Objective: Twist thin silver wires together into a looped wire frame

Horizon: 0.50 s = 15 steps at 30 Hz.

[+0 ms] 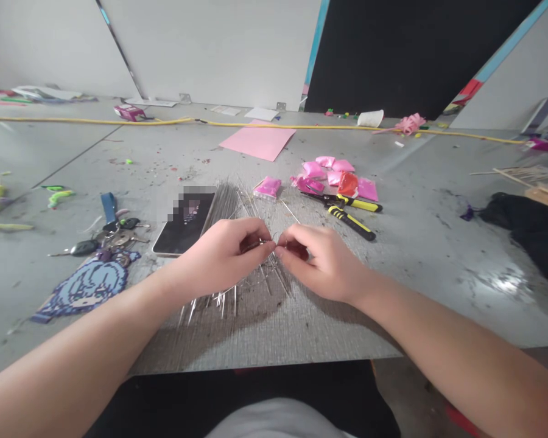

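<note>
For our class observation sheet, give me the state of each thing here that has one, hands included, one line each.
Left hand: fingertips pinched on a thin wire
Right hand: fingertips pinched, meeting the left's
Loose wires: spread untidily
Pliers: handles spread apart
Phone: flat, face up
Cup: tipped on its side
Pink sheet: flat, unfolded
Keys: lying bunched

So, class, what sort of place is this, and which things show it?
Probably a craft workspace: thin wires lie in a pile on the table by the left hand, and beyond the right hand lie pliers and small pink packets.
</note>
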Available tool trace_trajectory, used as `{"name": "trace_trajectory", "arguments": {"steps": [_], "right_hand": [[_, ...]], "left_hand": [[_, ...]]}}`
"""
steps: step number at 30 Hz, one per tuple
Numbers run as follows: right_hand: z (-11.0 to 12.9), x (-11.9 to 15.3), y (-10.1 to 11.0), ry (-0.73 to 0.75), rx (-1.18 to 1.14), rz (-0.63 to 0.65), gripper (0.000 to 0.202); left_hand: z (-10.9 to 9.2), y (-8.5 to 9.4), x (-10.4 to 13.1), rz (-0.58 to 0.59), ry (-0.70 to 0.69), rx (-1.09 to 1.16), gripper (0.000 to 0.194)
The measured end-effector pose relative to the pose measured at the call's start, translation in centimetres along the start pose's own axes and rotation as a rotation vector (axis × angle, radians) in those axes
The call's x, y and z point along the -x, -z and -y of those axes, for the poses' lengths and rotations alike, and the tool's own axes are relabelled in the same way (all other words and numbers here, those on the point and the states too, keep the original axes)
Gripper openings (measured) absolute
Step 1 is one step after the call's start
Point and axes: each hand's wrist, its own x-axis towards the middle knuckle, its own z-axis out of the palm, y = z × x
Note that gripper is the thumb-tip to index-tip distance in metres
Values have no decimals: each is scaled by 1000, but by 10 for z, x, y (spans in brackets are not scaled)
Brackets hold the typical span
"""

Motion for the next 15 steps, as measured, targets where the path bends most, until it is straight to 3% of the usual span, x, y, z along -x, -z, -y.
{"name": "trace_trajectory", "arguments": {"steps": [15], "right_hand": [[4,1,-1,47,37,17,16]], "left_hand": [[-4,0,3,25,-74,-87,10]]}}
